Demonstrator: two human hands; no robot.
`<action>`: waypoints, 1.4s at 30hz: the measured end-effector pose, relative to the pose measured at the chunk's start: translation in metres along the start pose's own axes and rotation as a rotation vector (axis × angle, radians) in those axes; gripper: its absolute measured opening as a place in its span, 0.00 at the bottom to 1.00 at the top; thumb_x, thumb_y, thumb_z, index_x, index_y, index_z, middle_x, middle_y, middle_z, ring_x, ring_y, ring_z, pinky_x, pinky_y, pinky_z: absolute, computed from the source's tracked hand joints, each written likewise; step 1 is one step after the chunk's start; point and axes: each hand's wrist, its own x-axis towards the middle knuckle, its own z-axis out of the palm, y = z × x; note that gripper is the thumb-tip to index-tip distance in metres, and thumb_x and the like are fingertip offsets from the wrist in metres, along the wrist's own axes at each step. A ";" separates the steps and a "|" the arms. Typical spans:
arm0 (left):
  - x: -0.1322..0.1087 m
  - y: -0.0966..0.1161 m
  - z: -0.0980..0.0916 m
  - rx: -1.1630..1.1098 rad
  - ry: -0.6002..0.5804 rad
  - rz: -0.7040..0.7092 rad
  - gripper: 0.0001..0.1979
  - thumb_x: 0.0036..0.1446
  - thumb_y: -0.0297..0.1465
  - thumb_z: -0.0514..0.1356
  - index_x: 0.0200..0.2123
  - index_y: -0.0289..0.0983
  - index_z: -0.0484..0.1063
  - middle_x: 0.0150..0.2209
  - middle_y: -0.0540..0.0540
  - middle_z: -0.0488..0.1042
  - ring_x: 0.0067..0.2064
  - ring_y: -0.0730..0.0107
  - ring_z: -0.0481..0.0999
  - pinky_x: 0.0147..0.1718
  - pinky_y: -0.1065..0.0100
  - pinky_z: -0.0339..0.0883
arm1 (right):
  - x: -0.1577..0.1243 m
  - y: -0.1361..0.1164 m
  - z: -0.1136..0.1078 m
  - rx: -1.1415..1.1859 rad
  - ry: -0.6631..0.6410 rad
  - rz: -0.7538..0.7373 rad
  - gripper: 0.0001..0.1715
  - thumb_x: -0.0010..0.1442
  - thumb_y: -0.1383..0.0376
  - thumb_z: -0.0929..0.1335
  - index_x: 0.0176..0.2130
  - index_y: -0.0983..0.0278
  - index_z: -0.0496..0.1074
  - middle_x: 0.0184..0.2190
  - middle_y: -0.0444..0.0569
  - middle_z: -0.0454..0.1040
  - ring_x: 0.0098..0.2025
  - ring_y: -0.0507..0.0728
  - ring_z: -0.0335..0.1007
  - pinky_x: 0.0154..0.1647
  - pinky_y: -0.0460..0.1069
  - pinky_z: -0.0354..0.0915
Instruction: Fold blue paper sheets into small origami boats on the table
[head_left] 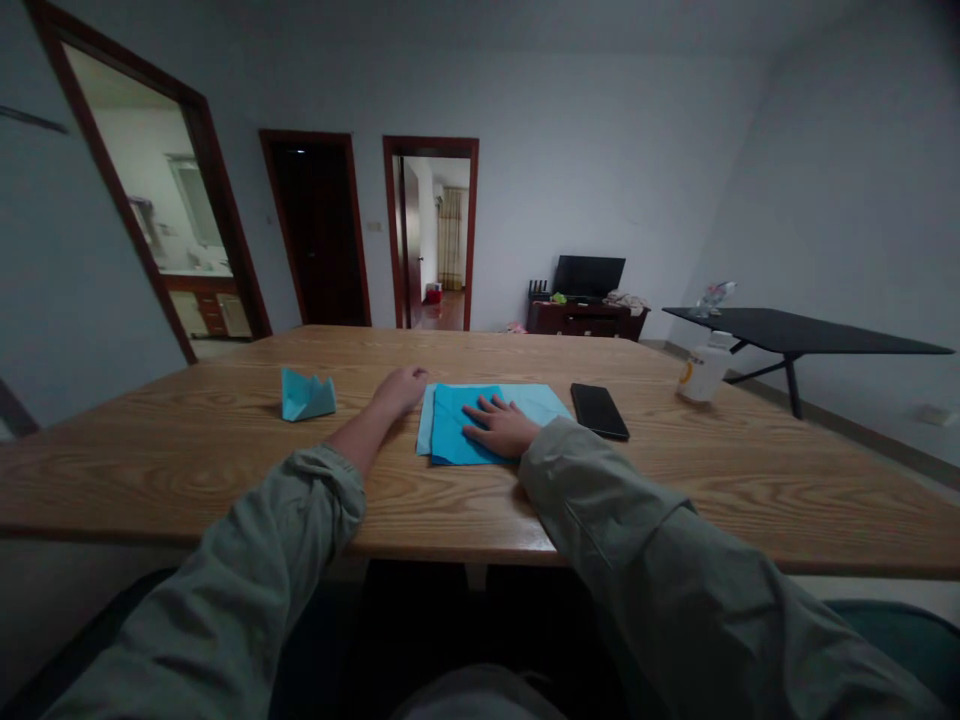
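On the pale wood-grain worktop (pixel 225 465) before us, our right hand (pixel 501 427) lies flat and open, fingers spread, resting on a folded sheet of thin blue paper (pixel 454 425) without gripping it. Our left hand (pixel 397 390) sits loosely curled just beside the sheet, apparently holding nothing. The paper should be light, soft and apt to slide, best taken by its edges. We count two blue paper pieces, the other a small peaked folded paper shape (pixel 307 396), plus one black smartphone (pixel 600 411) and one white plastic bottle (pixel 703 368).
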 end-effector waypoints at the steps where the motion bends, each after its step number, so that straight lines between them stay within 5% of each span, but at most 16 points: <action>1: -0.001 0.003 0.001 -0.001 0.054 0.031 0.23 0.64 0.39 0.46 0.55 0.35 0.70 0.57 0.38 0.71 0.57 0.60 0.69 0.57 0.64 0.60 | -0.001 -0.002 0.001 -0.022 -0.009 0.000 0.40 0.65 0.42 0.54 0.69 0.54 0.50 0.70 0.56 0.44 0.70 0.73 0.34 0.64 0.72 0.36; 3: -0.007 0.013 0.007 0.005 0.058 0.167 0.24 0.64 0.40 0.47 0.57 0.34 0.68 0.60 0.39 0.68 0.60 0.61 0.66 0.60 0.65 0.56 | -0.001 -0.004 0.002 -0.044 -0.009 0.002 0.39 0.65 0.42 0.54 0.69 0.54 0.48 0.70 0.56 0.44 0.70 0.72 0.35 0.65 0.71 0.37; 6: -0.019 0.033 0.024 0.070 -0.143 0.340 0.27 0.65 0.43 0.45 0.63 0.39 0.61 0.67 0.44 0.58 0.67 0.62 0.54 0.65 0.63 0.47 | 0.000 -0.007 0.003 -0.047 -0.012 0.020 0.39 0.66 0.43 0.54 0.69 0.54 0.48 0.71 0.54 0.42 0.71 0.72 0.34 0.65 0.71 0.37; 8: -0.025 0.041 0.033 0.151 -0.298 0.312 0.31 0.64 0.47 0.44 0.66 0.42 0.55 0.69 0.44 0.51 0.70 0.57 0.48 0.65 0.54 0.43 | 0.003 -0.007 0.003 -0.027 -0.006 0.025 0.38 0.66 0.44 0.55 0.68 0.56 0.51 0.70 0.54 0.44 0.70 0.71 0.36 0.65 0.71 0.37; 11: -0.030 0.041 0.040 0.247 -0.373 0.203 0.36 0.61 0.55 0.41 0.67 0.46 0.51 0.70 0.42 0.46 0.70 0.46 0.44 0.63 0.41 0.37 | 0.006 0.000 0.000 0.029 0.074 0.000 0.39 0.63 0.46 0.60 0.66 0.61 0.57 0.68 0.56 0.52 0.70 0.68 0.42 0.67 0.64 0.41; 15: -0.031 0.035 0.040 0.304 -0.336 0.156 0.38 0.59 0.59 0.39 0.68 0.50 0.48 0.70 0.42 0.45 0.69 0.42 0.43 0.62 0.37 0.34 | 0.005 0.022 -0.012 0.095 0.265 0.154 0.35 0.62 0.54 0.63 0.63 0.67 0.62 0.62 0.57 0.63 0.64 0.62 0.57 0.64 0.54 0.52; 20: -0.033 0.036 0.040 0.331 -0.317 0.141 0.39 0.57 0.60 0.39 0.68 0.50 0.49 0.70 0.41 0.46 0.69 0.41 0.44 0.61 0.36 0.33 | 0.005 0.039 -0.012 -0.006 0.190 0.378 0.33 0.61 0.47 0.60 0.53 0.67 0.74 0.59 0.64 0.66 0.63 0.73 0.56 0.60 0.66 0.53; 25: -0.036 0.039 0.040 0.321 -0.289 0.119 0.39 0.57 0.61 0.38 0.67 0.52 0.49 0.70 0.41 0.46 0.69 0.40 0.46 0.60 0.34 0.34 | 0.011 0.037 -0.007 0.147 0.182 0.332 0.30 0.61 0.46 0.61 0.51 0.60 0.76 0.58 0.58 0.68 0.61 0.71 0.60 0.58 0.63 0.58; 29: -0.037 0.040 0.038 0.300 -0.267 0.135 0.38 0.58 0.60 0.39 0.68 0.53 0.47 0.71 0.43 0.45 0.69 0.40 0.46 0.61 0.35 0.37 | 0.014 0.040 -0.011 0.460 0.275 0.294 0.28 0.59 0.52 0.67 0.55 0.61 0.72 0.48 0.52 0.77 0.50 0.61 0.72 0.50 0.52 0.66; 36: -0.035 0.041 0.029 0.281 -0.199 0.153 0.38 0.57 0.57 0.48 0.67 0.53 0.48 0.71 0.44 0.44 0.69 0.39 0.45 0.61 0.37 0.38 | 0.020 0.044 -0.005 0.882 0.332 0.299 0.34 0.52 0.65 0.72 0.58 0.66 0.68 0.36 0.49 0.78 0.33 0.54 0.72 0.36 0.48 0.68; 40: -0.026 0.030 0.014 0.105 0.004 0.107 0.46 0.53 0.46 0.62 0.69 0.45 0.42 0.70 0.40 0.47 0.69 0.47 0.49 0.63 0.50 0.47 | 0.024 0.050 -0.004 0.928 0.450 0.301 0.37 0.51 0.66 0.72 0.59 0.64 0.66 0.34 0.46 0.76 0.26 0.50 0.67 0.30 0.46 0.65; 42: -0.022 0.026 0.008 -0.116 0.020 0.027 0.49 0.53 0.40 0.63 0.70 0.42 0.37 0.66 0.36 0.56 0.65 0.53 0.59 0.59 0.57 0.57 | 0.024 0.053 -0.005 0.948 0.482 0.261 0.33 0.52 0.66 0.70 0.58 0.62 0.66 0.32 0.44 0.74 0.24 0.49 0.65 0.27 0.45 0.63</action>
